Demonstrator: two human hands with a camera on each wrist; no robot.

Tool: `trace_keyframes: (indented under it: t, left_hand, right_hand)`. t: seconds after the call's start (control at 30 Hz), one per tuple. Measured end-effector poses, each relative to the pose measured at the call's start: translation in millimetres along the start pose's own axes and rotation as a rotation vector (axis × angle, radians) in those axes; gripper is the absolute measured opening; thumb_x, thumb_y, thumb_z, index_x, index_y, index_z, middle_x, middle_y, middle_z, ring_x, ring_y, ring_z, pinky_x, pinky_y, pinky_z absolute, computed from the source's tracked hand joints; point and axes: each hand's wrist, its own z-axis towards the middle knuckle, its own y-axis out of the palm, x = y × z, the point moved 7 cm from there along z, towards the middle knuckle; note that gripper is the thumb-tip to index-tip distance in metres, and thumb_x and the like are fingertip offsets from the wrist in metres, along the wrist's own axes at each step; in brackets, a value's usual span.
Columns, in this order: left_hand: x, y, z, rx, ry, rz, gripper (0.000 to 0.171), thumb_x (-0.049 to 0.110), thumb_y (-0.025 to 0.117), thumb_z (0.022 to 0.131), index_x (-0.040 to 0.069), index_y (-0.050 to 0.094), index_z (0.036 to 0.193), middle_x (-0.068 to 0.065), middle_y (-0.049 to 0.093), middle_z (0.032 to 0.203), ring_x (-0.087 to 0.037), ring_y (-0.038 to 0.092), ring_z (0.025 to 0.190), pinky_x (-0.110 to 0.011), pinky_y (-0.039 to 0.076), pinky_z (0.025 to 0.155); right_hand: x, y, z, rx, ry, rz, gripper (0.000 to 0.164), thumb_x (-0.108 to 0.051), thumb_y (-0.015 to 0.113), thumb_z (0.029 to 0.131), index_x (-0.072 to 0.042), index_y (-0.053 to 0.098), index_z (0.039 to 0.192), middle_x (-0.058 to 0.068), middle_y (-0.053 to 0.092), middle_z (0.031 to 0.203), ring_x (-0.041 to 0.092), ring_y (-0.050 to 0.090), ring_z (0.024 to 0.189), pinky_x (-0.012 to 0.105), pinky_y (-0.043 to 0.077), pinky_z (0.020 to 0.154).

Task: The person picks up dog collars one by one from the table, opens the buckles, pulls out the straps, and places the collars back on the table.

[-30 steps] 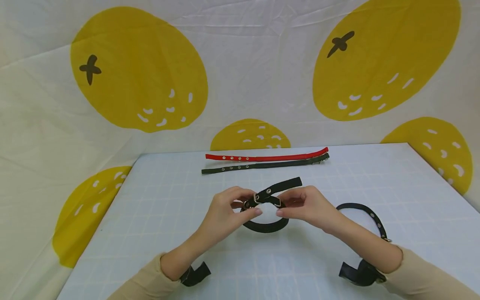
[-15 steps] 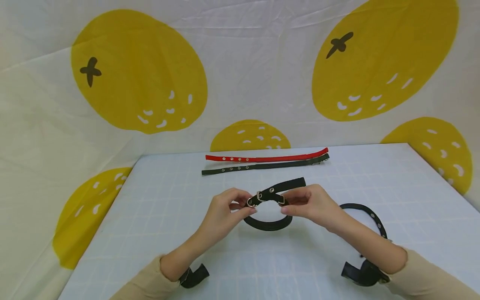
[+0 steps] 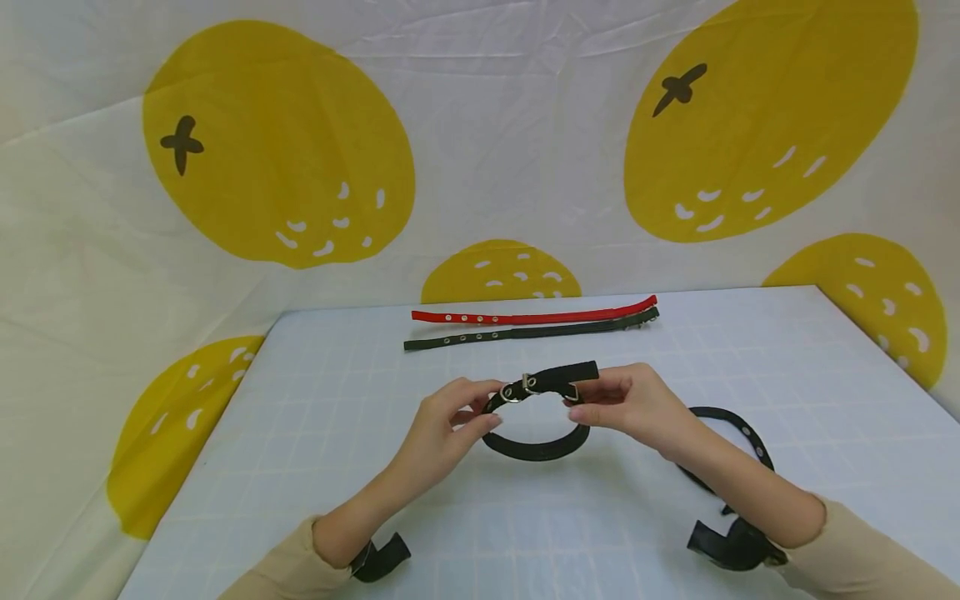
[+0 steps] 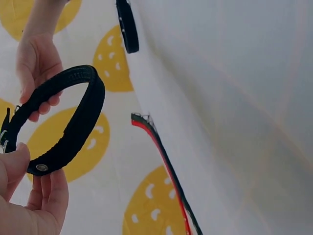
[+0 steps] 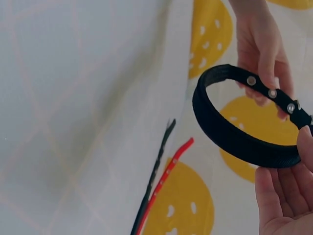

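Observation:
A black buckle collar (image 3: 536,452), its strap run through a metal buckle to form a loop, is held up over the table between both hands. My left hand (image 3: 453,417) pinches the loop's left side, close to the buckle and a metal ring. On the opposite side my right hand (image 3: 630,408) pinches the band between thumb and fingers, near the strap's loose end, which sticks out to the right. Metal eyelets dot the collar (image 5: 272,93) in the right wrist view. The left wrist view shows the broad band of the collar (image 4: 80,132) from the other side.
A red collar (image 3: 540,317) and a dark green collar (image 3: 532,332) lie stretched out along the table's back. Partly behind my right forearm, another black collar (image 3: 750,437) lies curved on the table (image 3: 337,400). A fruit-patterned cloth hangs behind.
The hands have spread slightly apart and the loop looks wider. The strap's loose end has come down from its upward slant and lies flatter over the loop.

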Motion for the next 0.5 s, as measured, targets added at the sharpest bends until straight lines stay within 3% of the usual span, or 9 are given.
trace_keyframes:
  t: [0.27,0.5]
  left_hand:
    - [-5.4,-3.2,-3.9,-0.014,-0.033,0.006,0.039,0.007,0.067,0.085,0.017,0.060,0.123,0.003,0.055,0.086,-0.014,0.053,0.083,-0.024,0.054,0.073]
    - [-8.9,-3.8,-6.2,-0.006,-0.048,-0.004,0.037,0.008,0.068,0.085,0.016,0.061,0.121,0.002,0.056,0.086,-0.015,0.053,0.083,-0.026,0.054,0.073]
  right_hand:
    - [-0.6,-1.9,0.1,0.002,-0.013,0.022,0.039,-0.016,0.073,0.082,0.008,0.063,0.111,0.012,0.069,0.095,0.017,0.066,0.084,0.026,0.053,0.075]
    - [-0.4,-2.3,1.8,-0.010,-0.014,0.017,0.032,-0.016,0.072,0.082,0.002,0.063,0.107,0.014,0.068,0.096,0.020,0.064,0.086,0.028,0.053,0.075]
